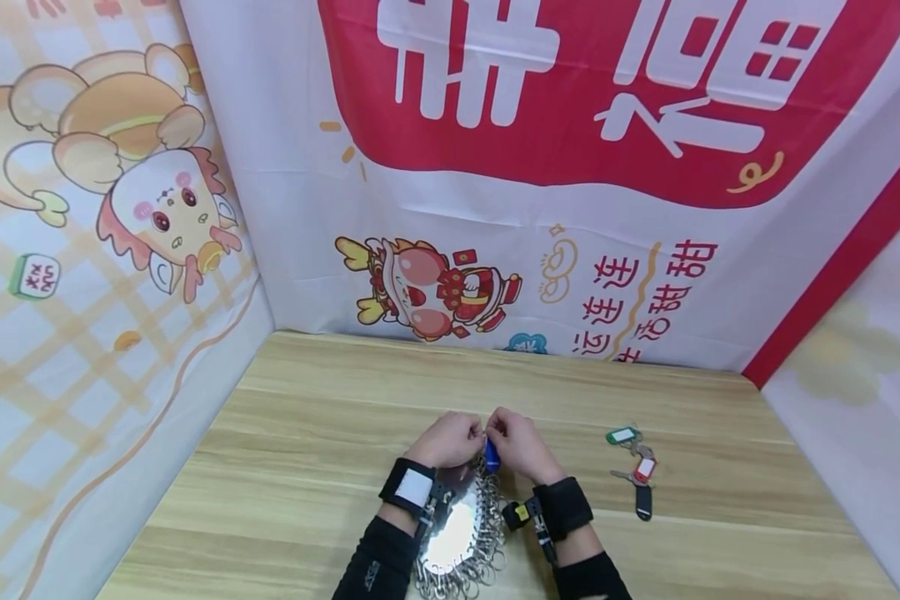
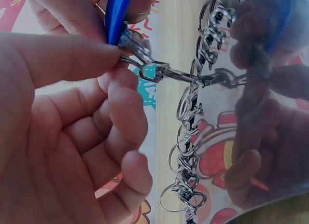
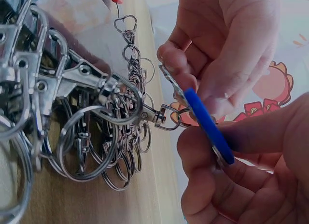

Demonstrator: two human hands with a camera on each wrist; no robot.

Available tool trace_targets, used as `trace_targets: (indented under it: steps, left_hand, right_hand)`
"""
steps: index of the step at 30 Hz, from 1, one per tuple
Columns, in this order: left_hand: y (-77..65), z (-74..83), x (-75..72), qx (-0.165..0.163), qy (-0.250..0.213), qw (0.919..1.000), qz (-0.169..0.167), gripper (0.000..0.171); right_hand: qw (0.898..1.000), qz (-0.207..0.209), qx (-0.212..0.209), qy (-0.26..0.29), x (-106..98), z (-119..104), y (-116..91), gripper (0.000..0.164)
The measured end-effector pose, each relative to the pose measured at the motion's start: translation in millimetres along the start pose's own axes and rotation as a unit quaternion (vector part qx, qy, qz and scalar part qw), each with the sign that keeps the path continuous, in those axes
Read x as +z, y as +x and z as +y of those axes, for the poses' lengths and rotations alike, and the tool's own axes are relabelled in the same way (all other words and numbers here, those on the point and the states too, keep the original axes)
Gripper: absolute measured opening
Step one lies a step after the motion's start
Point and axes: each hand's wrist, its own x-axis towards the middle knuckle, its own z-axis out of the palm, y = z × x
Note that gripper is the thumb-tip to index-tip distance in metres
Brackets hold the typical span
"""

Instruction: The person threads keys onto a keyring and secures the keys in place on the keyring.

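Note:
My left hand (image 1: 450,439) pinches a small metal ring (image 2: 129,60) between thumb and index finger, the other fingers loosely curled below. Opposite it, my right hand (image 1: 521,446) grips a blue key tag (image 3: 210,125) between thumb and fingers. A silver key with a jagged blade (image 3: 172,83) lies against the tag. The ring joins a swivel clasp (image 3: 154,117) on the far end of a shiny mirror-like panel (image 1: 450,533). Many more metal clasps and split rings (image 3: 91,142) line the panel's edge. Both hands' fingertips meet close together at the tag.
On the wooden table (image 1: 285,467), to the right of my right forearm, lie a green key tag (image 1: 622,435), a red key tag (image 1: 645,469), a black tag (image 1: 643,502) and keys. Printed cloth walls (image 1: 285,208) stand at the table's back and sides.

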Motion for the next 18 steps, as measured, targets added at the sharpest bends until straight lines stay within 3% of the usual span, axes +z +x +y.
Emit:
trace_targets:
  steps: [6,18]
  left_hand:
    - [-0.9,-1.6,1.0,-0.005,0.016,0.9999,0.001,0.018]
    - [0.2,-4.3,2.1,0.003,0.005,1.0,0.005,0.016]
  right_hand:
    - [1.0,-0.014,-0.013,-0.007,0.0,-1.2,-1.0,0.008]
    - [1.0,-0.014,-0.006,0.017,1.3,-2.4,-2.2,0.009]
